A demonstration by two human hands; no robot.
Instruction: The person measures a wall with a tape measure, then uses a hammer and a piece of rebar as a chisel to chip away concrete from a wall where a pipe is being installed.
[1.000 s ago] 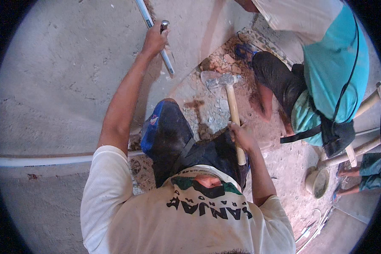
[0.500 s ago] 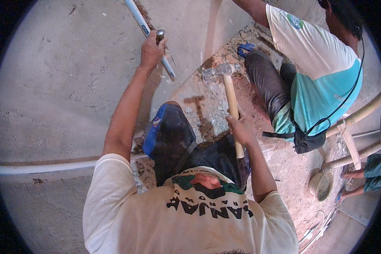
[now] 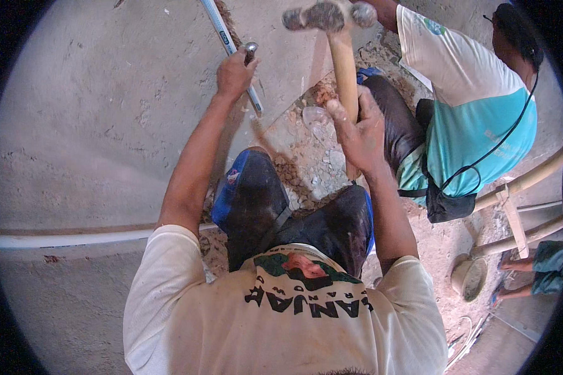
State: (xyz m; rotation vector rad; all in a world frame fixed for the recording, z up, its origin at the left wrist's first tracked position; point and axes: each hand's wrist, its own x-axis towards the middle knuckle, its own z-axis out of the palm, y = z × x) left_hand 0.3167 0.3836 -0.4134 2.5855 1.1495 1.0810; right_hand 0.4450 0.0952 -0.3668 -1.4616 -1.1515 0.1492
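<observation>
My left hand (image 3: 233, 74) is closed around a steel chisel (image 3: 251, 53) and holds it against the grey plastered wall (image 3: 94, 112), right beside a white pipe (image 3: 222, 34) set in a chased groove. My right hand (image 3: 358, 131) grips the wooden handle of a hammer (image 3: 331, 25), and its dusty metal head is raised high near the top of the view. Broken plaster and rubble (image 3: 306, 156) lie below the chisel. My knees in dark trousers (image 3: 263, 206) are bent under me.
A second person in a white and turquoise shirt (image 3: 475, 106) crouches close on the right with a black bag at the hip. A white pipe (image 3: 69, 239) runs horizontally along the wall at left. Bamboo poles (image 3: 525, 181) and a small bowl (image 3: 469, 278) stand at right.
The hammer has swung up from low over the rubble to a raised position, my right hand rising with it. My left hand kept the chisel at the wall. The other person shifted.
</observation>
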